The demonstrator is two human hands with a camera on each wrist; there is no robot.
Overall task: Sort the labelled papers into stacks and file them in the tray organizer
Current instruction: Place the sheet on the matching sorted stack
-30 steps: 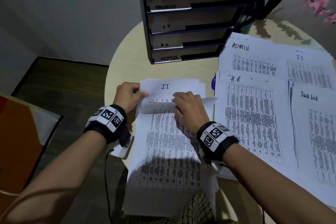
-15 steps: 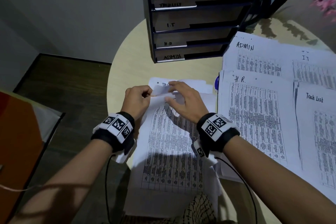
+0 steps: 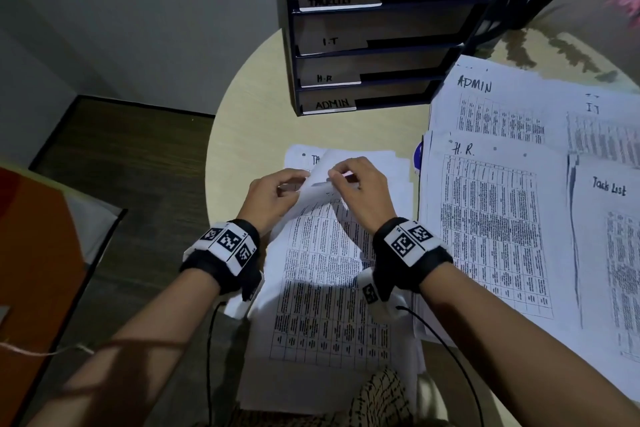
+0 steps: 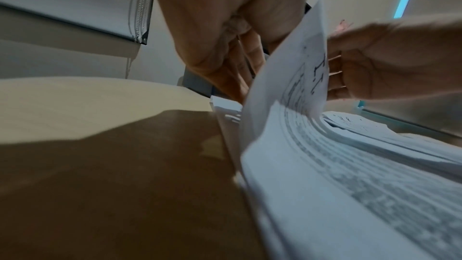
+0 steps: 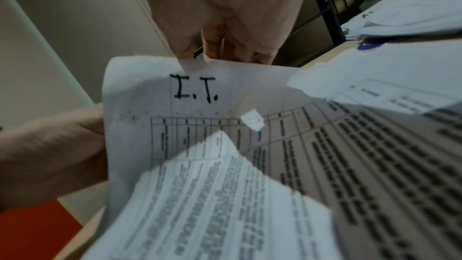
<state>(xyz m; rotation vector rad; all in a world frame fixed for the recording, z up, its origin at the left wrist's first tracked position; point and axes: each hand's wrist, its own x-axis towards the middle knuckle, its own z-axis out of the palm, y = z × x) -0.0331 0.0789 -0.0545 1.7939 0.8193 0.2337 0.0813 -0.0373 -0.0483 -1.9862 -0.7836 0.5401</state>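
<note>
Head view: both hands meet over the unsorted pile (image 3: 329,288) at the near edge of the round surface (image 3: 256,128). The left hand (image 3: 273,196) and right hand (image 3: 360,191) each pinch the far edge of the top sheet (image 5: 190,94), marked I.T., curling it up off the pile. Sorted stacks (image 3: 502,204) lie just right. The tray organizer (image 3: 374,28) stands behind, slots labelled.

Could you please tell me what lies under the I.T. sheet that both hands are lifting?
Under the lifted I.T. sheet lies another sheet of the unsorted pile, its top corner showing handwritten "Ta". The rest of that label and the sheet's table are covered by the lifted page and both hands.
</note>
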